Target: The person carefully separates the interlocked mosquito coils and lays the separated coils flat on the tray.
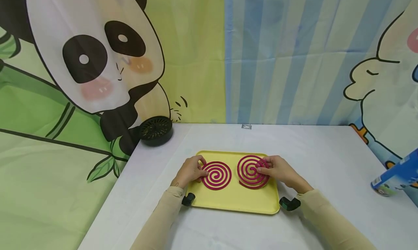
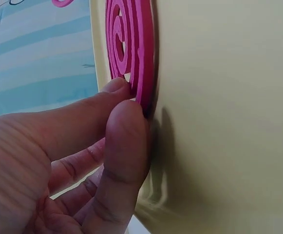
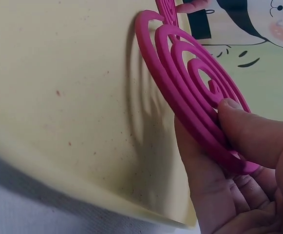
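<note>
Two magenta mosquito coils are over a shallow yellow tray (image 1: 233, 200). My left hand (image 1: 188, 171) pinches the left edge of one mosquito coil (image 2: 145, 48) between thumb and finger; that coil is close to the tray floor. The other mosquito coil (image 3: 173, 90) is in my right hand (image 1: 283, 171). My right thumb lies on its upper face, with fingers beneath. This right coil is tilted and raised off the tray, casting a shadow there. In the right wrist view, small reddish crumbs dot the tray.
At the table's back left sits a round black slotted container (image 1: 156, 131). A blue can (image 1: 396, 173) stands near the right edge. Printed cloth with a panda (image 1: 94, 79) hangs behind the white table (image 1: 313, 152).
</note>
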Motion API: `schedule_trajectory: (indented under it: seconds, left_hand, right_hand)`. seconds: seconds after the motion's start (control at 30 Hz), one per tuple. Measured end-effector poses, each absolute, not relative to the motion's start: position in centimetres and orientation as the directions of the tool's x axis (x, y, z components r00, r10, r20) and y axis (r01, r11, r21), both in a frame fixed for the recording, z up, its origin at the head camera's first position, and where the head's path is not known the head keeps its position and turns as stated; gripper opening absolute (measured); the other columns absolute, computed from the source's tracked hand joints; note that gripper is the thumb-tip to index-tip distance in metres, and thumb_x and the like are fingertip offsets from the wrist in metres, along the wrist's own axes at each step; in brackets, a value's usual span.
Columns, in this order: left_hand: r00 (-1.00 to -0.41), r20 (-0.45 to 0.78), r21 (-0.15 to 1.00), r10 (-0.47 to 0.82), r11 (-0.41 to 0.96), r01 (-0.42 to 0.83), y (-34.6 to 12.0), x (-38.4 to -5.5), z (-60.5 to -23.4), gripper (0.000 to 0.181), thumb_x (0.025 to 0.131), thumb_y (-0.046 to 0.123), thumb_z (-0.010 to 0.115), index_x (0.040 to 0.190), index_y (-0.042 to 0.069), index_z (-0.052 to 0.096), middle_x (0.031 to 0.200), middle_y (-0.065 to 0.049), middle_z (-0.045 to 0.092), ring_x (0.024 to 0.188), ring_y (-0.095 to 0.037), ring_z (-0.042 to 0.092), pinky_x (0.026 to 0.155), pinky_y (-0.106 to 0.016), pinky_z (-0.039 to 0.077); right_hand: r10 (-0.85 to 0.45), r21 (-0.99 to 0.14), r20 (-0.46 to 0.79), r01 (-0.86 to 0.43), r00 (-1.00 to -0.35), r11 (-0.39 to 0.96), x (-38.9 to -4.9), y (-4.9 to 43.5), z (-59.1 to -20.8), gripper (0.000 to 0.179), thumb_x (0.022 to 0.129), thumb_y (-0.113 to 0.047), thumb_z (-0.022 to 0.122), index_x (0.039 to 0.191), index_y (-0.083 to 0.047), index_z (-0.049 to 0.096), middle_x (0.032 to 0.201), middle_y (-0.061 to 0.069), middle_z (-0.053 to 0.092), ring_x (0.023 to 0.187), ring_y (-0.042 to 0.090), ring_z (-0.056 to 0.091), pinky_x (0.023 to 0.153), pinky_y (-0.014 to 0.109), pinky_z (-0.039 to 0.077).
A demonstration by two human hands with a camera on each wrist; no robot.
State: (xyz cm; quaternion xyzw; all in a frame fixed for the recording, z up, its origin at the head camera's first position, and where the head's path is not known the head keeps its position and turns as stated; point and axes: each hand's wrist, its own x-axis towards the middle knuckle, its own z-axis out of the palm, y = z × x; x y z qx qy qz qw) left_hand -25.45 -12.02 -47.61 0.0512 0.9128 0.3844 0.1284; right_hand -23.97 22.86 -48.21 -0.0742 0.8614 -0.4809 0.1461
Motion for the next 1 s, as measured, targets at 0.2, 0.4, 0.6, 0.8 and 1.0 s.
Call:
schedule_trajectory:
  seconds: [0.2, 0.4, 0.6, 0.8, 1.0]
  left_hand:
    - [-0.963, -0.191, 0.705, 0.191, 0.709, 0.001, -12.2, -25.3, -47.5, 0.034, 0.085, 0.011, 0.082, 0.112, 0.003, 0.063, 0.074, -0.008, 0.059, 0.052, -0.019, 0.064, 0.044, -0.019, 0.045]
    - [-0.963, -0.196, 0.704, 0.183, 0.710, -0.008, -12.2, -25.3, -47.6, 0.034, 0.085, 0.011, 0.083, 0.112, 0.004, 0.063, 0.075, -0.008, 0.059, 0.053, -0.019, 0.064, 0.045, -0.020, 0.045]
    - [-0.965, -0.184, 0.703, 0.189, 0.712, 0.005, -12.4, -25.0, -47.5, 0.035, 0.084, 0.010, 0.083, 0.112, 0.003, 0.064, 0.076, -0.008, 0.059, 0.053, -0.020, 0.065, 0.045, -0.020, 0.045]
    - [-0.975, -0.110, 0.681, 0.193, 0.729, 0.068, -11.4, -24.0, -46.5, 0.030, 0.087, 0.008, 0.080, 0.113, 0.003, 0.065, 0.075, -0.006, 0.061, 0.055, -0.017, 0.061, 0.049, -0.022, 0.046]
    - [-0.929, -0.090, 0.738, 0.360, 0.650, 0.180, -7.8, -22.6, -45.0, 0.020, 0.092, 0.010, 0.073, 0.109, 0.001, 0.069, 0.078, -0.009, 0.070, 0.064, -0.018, 0.066, 0.056, -0.024, 0.050]
  right_hand:
    - [-0.276, -0.836, -0.178, -0.003, -0.944, 0.549, -24.1, 22.3, -48.4, 0.022, 0.094, -0.023, 0.074, 0.101, -0.003, 0.070, 0.085, 0.004, 0.073, 0.072, 0.012, 0.058, 0.062, 0.022, 0.050]
    - [-0.276, -0.803, -0.175, -0.025, -0.945, 0.595, -24.1, 22.0, -48.8, 0.021, 0.094, -0.023, 0.074, 0.102, -0.004, 0.070, 0.084, 0.003, 0.072, 0.072, 0.012, 0.057, 0.061, 0.022, 0.047]
    - [-0.267, -0.750, -0.154, -0.063, -0.951, 0.658, -24.1, 21.6, -48.7, 0.022, 0.093, -0.023, 0.076, 0.103, -0.004, 0.071, 0.083, 0.001, 0.070, 0.074, 0.014, 0.056, 0.062, 0.023, 0.047]
    - [-0.260, -0.706, -0.138, -0.089, -0.956, 0.703, -24.0, 21.2, -48.4, 0.028, 0.092, -0.024, 0.077, 0.108, -0.002, 0.071, 0.087, 0.002, 0.070, 0.076, 0.015, 0.057, 0.065, 0.027, 0.049]
    - [-0.232, -0.689, -0.123, -0.086, -0.965, 0.720, -23.9, 21.1, -48.1, 0.045, 0.090, -0.027, 0.078, 0.122, 0.002, 0.066, 0.095, 0.008, 0.071, 0.083, 0.017, 0.062, 0.069, 0.028, 0.052]
